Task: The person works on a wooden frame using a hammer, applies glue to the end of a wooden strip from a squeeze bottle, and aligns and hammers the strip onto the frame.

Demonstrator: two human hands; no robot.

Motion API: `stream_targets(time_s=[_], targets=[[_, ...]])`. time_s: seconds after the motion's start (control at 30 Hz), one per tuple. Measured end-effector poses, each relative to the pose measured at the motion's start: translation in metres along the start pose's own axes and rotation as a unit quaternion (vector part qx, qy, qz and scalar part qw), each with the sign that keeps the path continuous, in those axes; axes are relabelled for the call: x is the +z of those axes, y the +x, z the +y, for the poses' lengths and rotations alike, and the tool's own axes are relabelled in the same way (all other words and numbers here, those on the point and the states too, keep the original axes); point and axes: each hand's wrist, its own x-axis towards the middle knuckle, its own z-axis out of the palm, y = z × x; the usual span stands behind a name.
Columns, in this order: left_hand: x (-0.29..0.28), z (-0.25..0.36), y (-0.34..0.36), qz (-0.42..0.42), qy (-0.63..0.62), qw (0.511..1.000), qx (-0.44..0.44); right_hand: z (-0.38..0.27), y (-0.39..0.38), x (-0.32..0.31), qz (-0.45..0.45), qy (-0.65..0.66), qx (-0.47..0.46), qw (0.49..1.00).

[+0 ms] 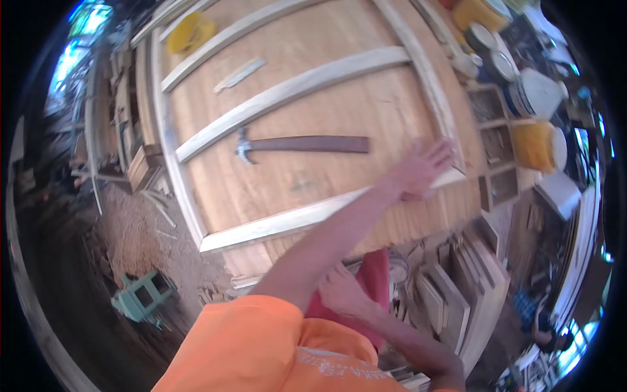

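Note:
My left hand (424, 166) reaches across a wooden panel (287, 196), fingers spread at its near right corner by a pale batten (439, 111). Pale strips frame the panel and cross it. A claw hammer (307, 144) with a dark wooden handle lies left of that hand. A loose pale offcut (236, 76) lies farther up. My right hand (339, 287) is down below the panel against red clothing (373, 274), its fingers curled; what they hold, if anything, is hidden.
A yellow container (191, 32) sits top left. Buckets (537, 144) and compartmented wooden boxes (496, 140) line the right. Boards (457, 300) lean below. A green stool-like object (144, 294) stands by shavings lower left. A person (535, 326) is at the lower right.

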Motion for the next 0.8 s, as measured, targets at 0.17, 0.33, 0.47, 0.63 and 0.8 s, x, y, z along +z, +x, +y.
stream_targets(time_s=[0.17, 0.33, 0.47, 0.63, 0.8], targets=[[0.011, -0.013, -0.012, 0.064, -0.002, 0.998, 0.009, 0.028, 0.225, -0.001, 0.243, -0.181, 0.037, 0.952], [0.001, 0.003, -0.004, 0.025, -0.034, 0.999, -0.010, 0.079, 0.258, -0.024, 0.206, -0.346, 0.115, 0.908], [0.005, -0.005, -0.010, 0.053, -0.028, 0.998, 0.007, 0.047, 0.246, -0.007, 0.179, -0.277, 0.122, 0.936], [-0.009, 0.011, -0.002, 0.002, -0.001, 1.000, -0.014, -0.012, 0.224, -0.016, 0.230, -0.271, 0.081, 0.931], [-0.013, 0.010, -0.002, -0.012, 0.032, 0.999, -0.003, -0.078, 0.186, -0.008, 0.185, -0.238, 0.054, 0.952]])
